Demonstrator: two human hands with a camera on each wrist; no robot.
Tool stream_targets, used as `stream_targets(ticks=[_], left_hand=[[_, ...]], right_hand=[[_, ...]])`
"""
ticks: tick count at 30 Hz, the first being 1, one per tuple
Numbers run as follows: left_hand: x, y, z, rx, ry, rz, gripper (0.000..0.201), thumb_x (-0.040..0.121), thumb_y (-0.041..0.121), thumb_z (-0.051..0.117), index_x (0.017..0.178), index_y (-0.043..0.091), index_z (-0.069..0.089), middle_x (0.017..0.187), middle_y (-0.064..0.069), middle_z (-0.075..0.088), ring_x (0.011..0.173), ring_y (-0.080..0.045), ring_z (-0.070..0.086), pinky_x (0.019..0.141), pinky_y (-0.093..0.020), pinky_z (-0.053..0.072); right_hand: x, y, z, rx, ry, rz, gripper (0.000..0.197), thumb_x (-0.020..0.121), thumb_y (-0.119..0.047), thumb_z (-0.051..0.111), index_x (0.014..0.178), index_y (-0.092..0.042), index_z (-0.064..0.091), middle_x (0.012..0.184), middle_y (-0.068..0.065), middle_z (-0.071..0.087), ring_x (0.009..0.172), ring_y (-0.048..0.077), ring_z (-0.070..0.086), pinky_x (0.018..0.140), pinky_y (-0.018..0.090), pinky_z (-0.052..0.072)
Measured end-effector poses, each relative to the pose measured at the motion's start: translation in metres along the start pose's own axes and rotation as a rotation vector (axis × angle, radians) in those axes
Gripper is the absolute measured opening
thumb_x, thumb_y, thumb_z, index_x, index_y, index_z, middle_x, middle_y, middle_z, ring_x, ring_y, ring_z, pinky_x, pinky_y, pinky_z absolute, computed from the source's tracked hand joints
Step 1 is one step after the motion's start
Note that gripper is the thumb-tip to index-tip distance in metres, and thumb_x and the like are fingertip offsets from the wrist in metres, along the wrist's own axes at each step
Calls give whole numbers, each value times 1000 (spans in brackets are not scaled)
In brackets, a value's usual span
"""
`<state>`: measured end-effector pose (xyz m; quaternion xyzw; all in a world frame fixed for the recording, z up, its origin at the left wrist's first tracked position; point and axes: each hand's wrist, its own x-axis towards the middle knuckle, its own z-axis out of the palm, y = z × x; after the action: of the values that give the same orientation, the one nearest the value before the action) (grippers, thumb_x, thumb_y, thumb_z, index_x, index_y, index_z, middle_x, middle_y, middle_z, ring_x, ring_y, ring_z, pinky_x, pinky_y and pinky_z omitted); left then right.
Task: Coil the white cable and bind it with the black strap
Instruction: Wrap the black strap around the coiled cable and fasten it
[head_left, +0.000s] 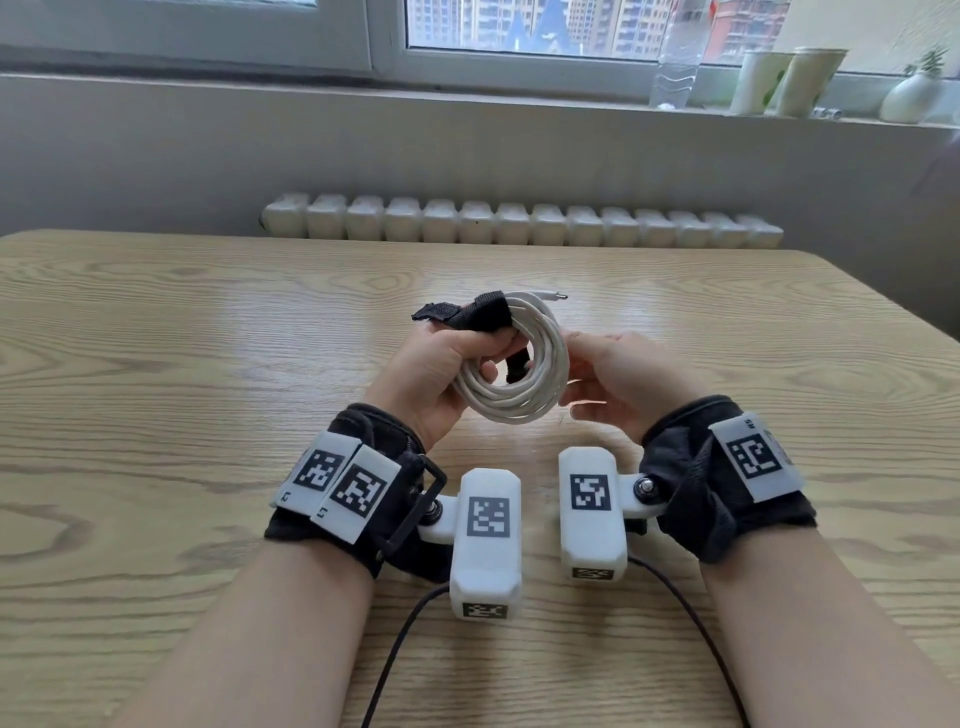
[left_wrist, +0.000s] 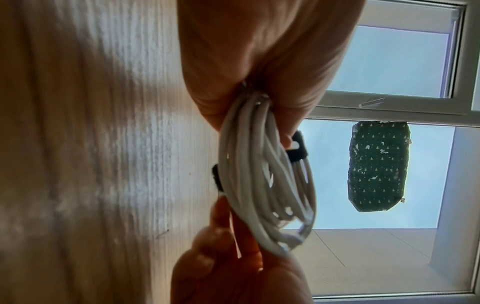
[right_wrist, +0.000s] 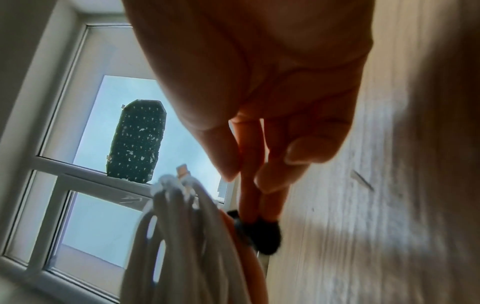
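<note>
Hands meet above the middle of the wooden table (head_left: 156, 322), holding the white cable (head_left: 519, 384) between them, clear of the tabletop. The cable is wound into a round coil of several loops, and one metal-tipped connector end (head_left: 556, 297) sticks out to the right at the far top of the coil. The left hand (head_left: 441, 374) grips the coil on its left side, fingers curled through the loops and thumb pressed over them; the left wrist view shows the bundle (left_wrist: 259, 185) emerging from that closed fist. The black strap (head_left: 483, 314) lies over the far-left top of the coil, against the left hand's fingers, with a loose end pointing left. Another bit of the strap shows inside the ring of the coil. The right hand (head_left: 618, 379) is at the coil's right side, fingers long and close together, reaching in toward the ring; in the right wrist view two fingertips (right_wrist: 249, 214) touch the dark strap end (right_wrist: 267, 236) beside the cable loops (right_wrist: 182, 236), but whether they pinch it I cannot tell. Both wrists wear black bands carrying white marker blocks. Beyond the table, on the far side, stand a white radiator (head_left: 519, 226) and a windowsill with a clear bottle (head_left: 675, 57), two paper cups (head_left: 784, 80) and a small white vase (head_left: 909, 96).
</note>
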<state>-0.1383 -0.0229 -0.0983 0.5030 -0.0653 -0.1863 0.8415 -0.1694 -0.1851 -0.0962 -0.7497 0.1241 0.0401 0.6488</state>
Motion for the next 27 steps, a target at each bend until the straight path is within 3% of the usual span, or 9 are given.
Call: stream_targets(ticks=[5, 7, 11, 16, 19, 20, 21, 23, 27], left_hand=[[-3, 0, 6, -12, -83, -13, 17, 85, -11, 50, 89, 2, 61, 71, -3, 68, 64, -10, 67, 38, -11, 38], [-3, -1, 5, -13, -85, -15, 17, 85, -11, 50, 93, 1, 61, 82, -7, 65, 73, -13, 65, 38, -11, 38], [-4, -2, 7, 38, -149, -40, 23, 77, -7, 58, 98, 1, 61, 93, -11, 63, 85, -17, 64, 40, -10, 38], [-5, -5, 10, 144, -191, -37, 26, 80, -11, 57, 104, 1, 59, 94, -13, 62, 91, -24, 62, 39, -13, 39], [-6, -5, 11, 211, -196, -36, 22, 80, -13, 56, 95, 3, 61, 81, -9, 66, 74, -19, 66, 36, -13, 37], [-7, -5, 12, 230, -191, -34, 21, 81, -14, 55, 93, 3, 61, 75, -5, 66, 62, -13, 65, 35, -13, 35], [-6, -5, 12, 240, -182, -34, 21, 82, -14, 54, 93, 3, 60, 71, -4, 63, 54, -9, 60, 35, -13, 35], [-6, -4, 11, 239, -174, -46, 20, 79, -14, 54, 89, 2, 59, 70, -4, 54, 48, -6, 49, 35, -14, 33], [-9, 1, 11, 51, -243, -139, 23, 75, 5, 52, 96, -2, 53, 74, -6, 50, 54, -11, 42, 41, -18, 39]], right_hand=[[1, 1, 9, -17, -78, 66, 34, 92, -36, 53, 99, -8, 71, 81, 3, 69, 55, 9, 58, 49, 20, 43], [1, 1, 8, 42, -98, 77, 32, 93, -40, 51, 91, -13, 70, 84, 4, 70, 61, 12, 53, 47, 19, 40], [0, 0, 5, 249, -114, 82, 26, 90, -40, 57, 79, -17, 64, 66, -3, 56, 57, 11, 42, 56, 23, 32], [3, 3, 5, 382, -100, 111, 27, 86, -33, 66, 98, -9, 64, 61, -1, 64, 48, 7, 58, 51, 20, 50], [2, 1, 8, 369, -40, 120, 43, 83, -33, 70, 114, -3, 66, 96, 10, 66, 79, 18, 60, 84, 33, 50], [2, 0, 7, 372, -13, 118, 32, 85, -29, 68, 106, -4, 69, 88, 8, 68, 71, 17, 62, 80, 30, 51], [2, 0, 4, 389, 5, 109, 19, 88, -25, 64, 93, -7, 70, 71, 3, 69, 58, 12, 62, 67, 24, 53], [3, -1, -3, 453, 64, 81, 15, 90, -18, 61, 78, -13, 66, 50, -3, 65, 40, 6, 59, 43, 16, 49], [1, -4, -9, 509, 119, 58, 13, 89, -13, 61, 77, -13, 66, 47, -2, 64, 38, 6, 58, 40, 15, 49]])
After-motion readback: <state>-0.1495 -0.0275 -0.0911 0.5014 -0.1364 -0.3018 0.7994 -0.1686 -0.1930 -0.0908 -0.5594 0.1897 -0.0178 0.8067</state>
